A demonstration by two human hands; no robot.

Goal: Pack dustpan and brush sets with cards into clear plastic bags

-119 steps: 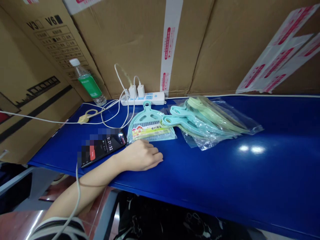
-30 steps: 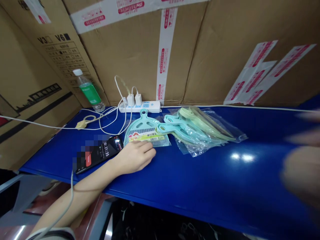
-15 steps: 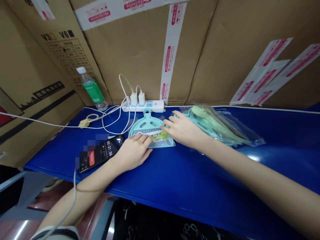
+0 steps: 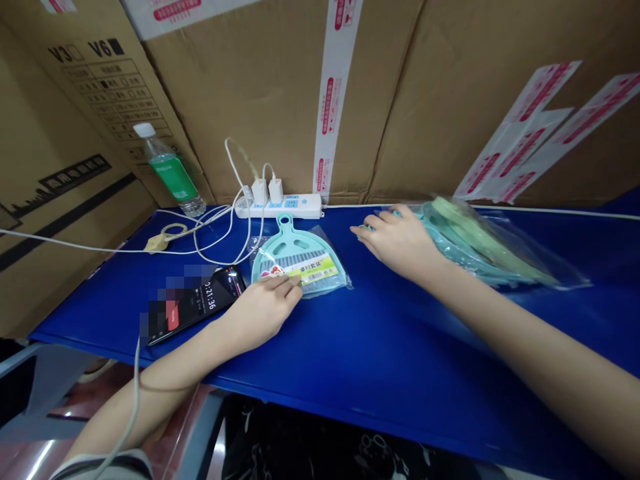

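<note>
A light-blue dustpan and brush set (image 4: 291, 251) in clear plastic, with a yellow-green label, lies flat on the blue table. My left hand (image 4: 266, 308) is at its front left edge, fingers together and closed on the wrapper; the fingertips are partly hidden. Further right, my right hand (image 4: 403, 241) is wrapped round the handle end of several bagged dustpan sets (image 4: 480, 243), light blue and pale green. Those handles are mostly covered by my fingers. The bags lean together in a slanted stack, their clear plastic reaching out to the right.
A phone (image 4: 197, 303) showing a timer lies beside my left forearm. Behind it are loose white cables, a power strip (image 4: 307, 206) with two chargers, and a water bottle (image 4: 173, 172). Cardboard (image 4: 260, 100) walls the table's back and left. A cable (image 4: 137, 393) hangs across my left forearm.
My right hand has moved right with the bagged dustpan sets, away from the single set. My left hand stays at that set, whose label is now less covered. The view has shifted slightly.
</note>
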